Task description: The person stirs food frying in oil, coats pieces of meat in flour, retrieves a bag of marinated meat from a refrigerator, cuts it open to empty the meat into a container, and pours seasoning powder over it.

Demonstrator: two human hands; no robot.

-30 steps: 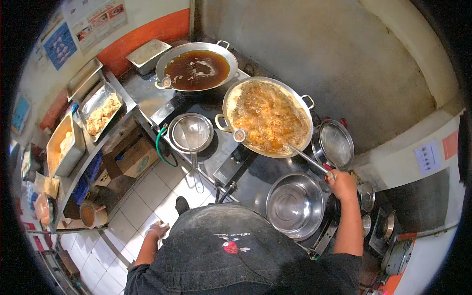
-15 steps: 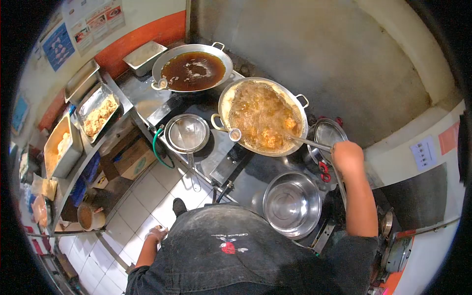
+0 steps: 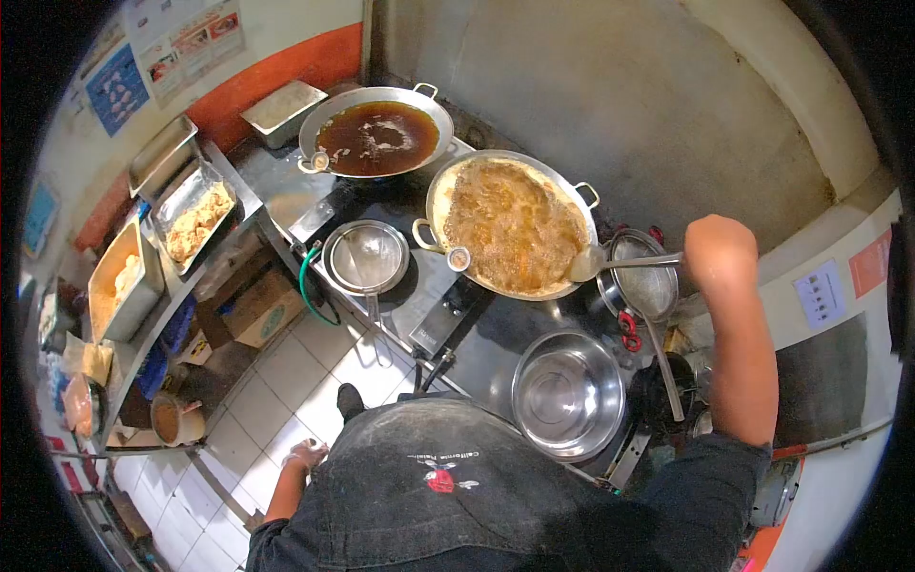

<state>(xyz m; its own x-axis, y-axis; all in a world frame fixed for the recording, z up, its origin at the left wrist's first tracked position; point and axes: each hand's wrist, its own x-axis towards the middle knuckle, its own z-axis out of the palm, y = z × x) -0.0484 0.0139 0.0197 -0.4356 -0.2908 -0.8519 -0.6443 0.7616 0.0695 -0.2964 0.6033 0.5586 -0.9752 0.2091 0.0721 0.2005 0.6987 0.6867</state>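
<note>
My right hand (image 3: 721, 254) is closed around the handle of a metal ladle (image 3: 589, 264). The ladle's rounded head is at the right rim of a large two-handled wok (image 3: 593, 234), above or touching the bubbling oil. Foam covers most of the oil, and food shows only faintly beneath it. A dial thermometer (image 3: 458, 259) sits at the wok's near-left edge. Low at my left side hangs my left hand (image 3: 305, 454), in what looks like a clear glove. Its fingers are curled in, and whatever they hold, if anything, cannot be made out.
Behind stands a second wok (image 3: 444, 124) of dark oil. Strainers (image 3: 366, 257) (image 3: 645, 276) rest left and right, with a steel bowl (image 3: 568, 396) in front. Trays of pale battered pieces (image 3: 198, 221) line the left counter. A green hose (image 3: 305, 286) hangs at the stove edge.
My right hand has moved right and slightly up, drawing the ladle's head out to the wok's rim. The orange-brown pieces are now mostly hidden under foam. My left hand has barely moved.
</note>
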